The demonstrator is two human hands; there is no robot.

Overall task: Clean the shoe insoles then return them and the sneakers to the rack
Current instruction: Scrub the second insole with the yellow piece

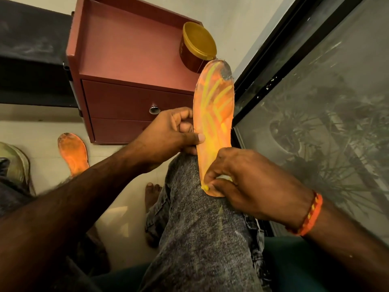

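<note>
Hands are working one orange insole point(213, 114) propped on the knee: the left hand point(168, 133) is pinching its edge mid-length, while the right hand point(248, 182) is gripping the heel end. Second insole point(72, 153) is lying on the floor beside the red cabinet point(126, 66).

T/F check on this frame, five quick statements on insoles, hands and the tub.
1. The left hand holds the raised insole at its edge. True.
2. The right hand is idle on the knee. False: it pinches something small and yellow at the insole's heel end.
3. A second insole lies on the floor. True.
4. The gold-lidded tub sits on the floor. False: it is on the red cabinet.
5. The tub is open. False: lid on.
</note>
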